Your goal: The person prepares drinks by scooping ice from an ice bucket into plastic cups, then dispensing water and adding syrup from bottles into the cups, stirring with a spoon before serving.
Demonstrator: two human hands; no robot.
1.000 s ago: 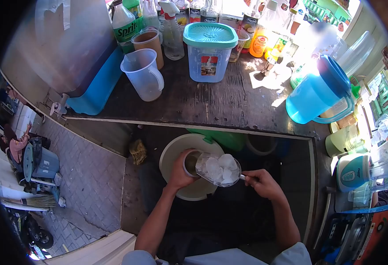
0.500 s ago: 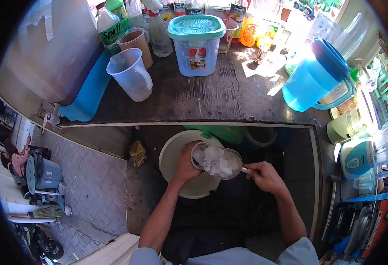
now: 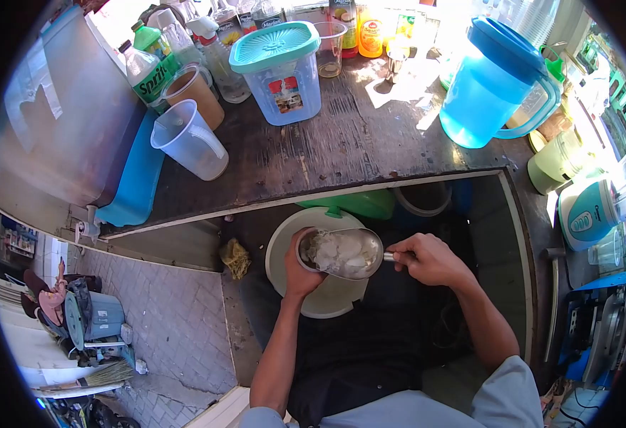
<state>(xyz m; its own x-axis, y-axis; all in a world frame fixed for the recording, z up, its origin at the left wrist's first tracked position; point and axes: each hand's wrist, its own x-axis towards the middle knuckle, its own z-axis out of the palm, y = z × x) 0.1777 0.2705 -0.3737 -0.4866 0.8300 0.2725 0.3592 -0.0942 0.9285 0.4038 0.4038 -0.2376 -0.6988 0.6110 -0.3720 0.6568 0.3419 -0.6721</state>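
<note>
My right hand (image 3: 423, 258) is closed round the handle of a metal scoop (image 3: 370, 262) heaped with ice (image 3: 345, 251). The scoop's front lies at the mouth of a cup (image 3: 304, 251), which my left hand (image 3: 300, 274) holds with its fingers wrapped round the side. Pieces of ice also show at the cup's mouth. Both are over a round white bucket (image 3: 276, 257) below the counter. The inside of the bucket is mostly hidden by my hands and the scoop.
Along the wooden counter (image 3: 291, 153) stand a clear jug (image 3: 190, 143), a teal-lidded container (image 3: 281, 89), bottles and a blue pitcher (image 3: 484, 93). A blender base (image 3: 587, 214) is at the right. A person (image 3: 53, 299) is at the far left, beside a bin (image 3: 103, 315).
The view has tilted and shifted. The scoop has moved further over the cup's mouth, and its ice has slid toward the cup. Both hands keep their holds.
</note>
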